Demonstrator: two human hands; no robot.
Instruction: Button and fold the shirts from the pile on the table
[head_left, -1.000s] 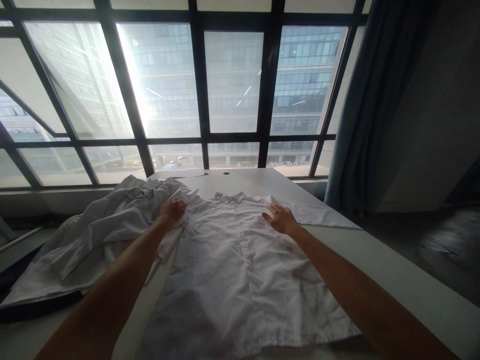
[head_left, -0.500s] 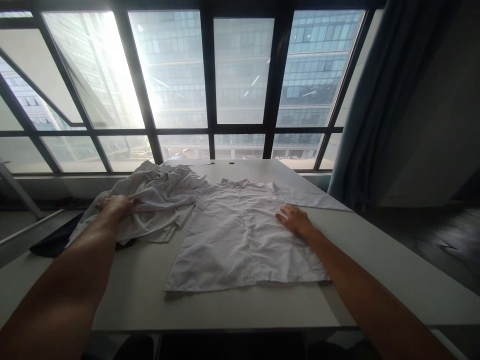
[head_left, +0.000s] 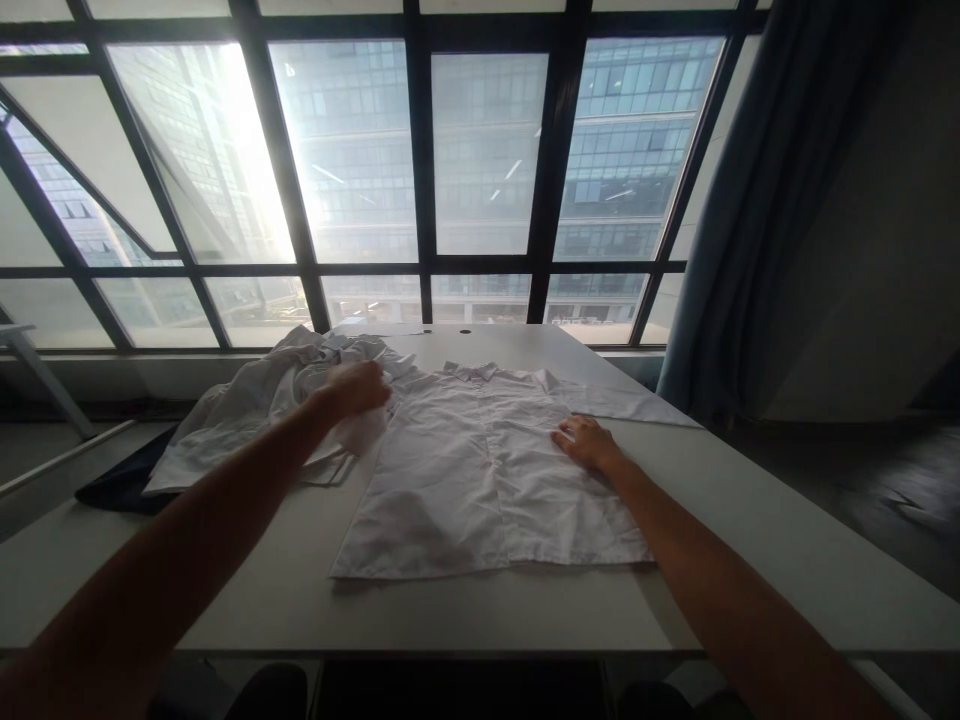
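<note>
Far left, a white metal leg (head_left: 49, 380) is leaning into view near a dark item (head_left: 124, 475) that I can't identify. The pile of white cloth (head_left: 240, 415) is lying rumpled on the white table (head_left: 420, 615), its lower left edge overlapping the dark item. One second ago it was spreading further toward the lower left corner of the view.

Left hand (head_left: 358, 388): hovering or resting (can't tell which) where the pile is meeting the shirt's left side. Half a second ago it was well over to the left on the pile. It's blurring now; can't tell the fingers' state, nor whether they're holding the pale cloth showing just below.

White collared shirt (head_left: 442, 480): lying front up, mid-table, collar (head_left: 471, 371) pointing at the window (head_left: 480, 155), hem toward the person. Front is wrinkling around the placket. Hem and the table's front edge are both showing; one second ago the hem was nearly at the bottom of the view.

Right hand (head_left: 589, 442): resting palm down on the shirt's right side, same spot as half a second ago. Fingers are loosely spread, not gripping. Right sleeve (head_left: 630, 403) is stretching out beyond it toward the blue curtain (head_left: 709, 240).
</note>
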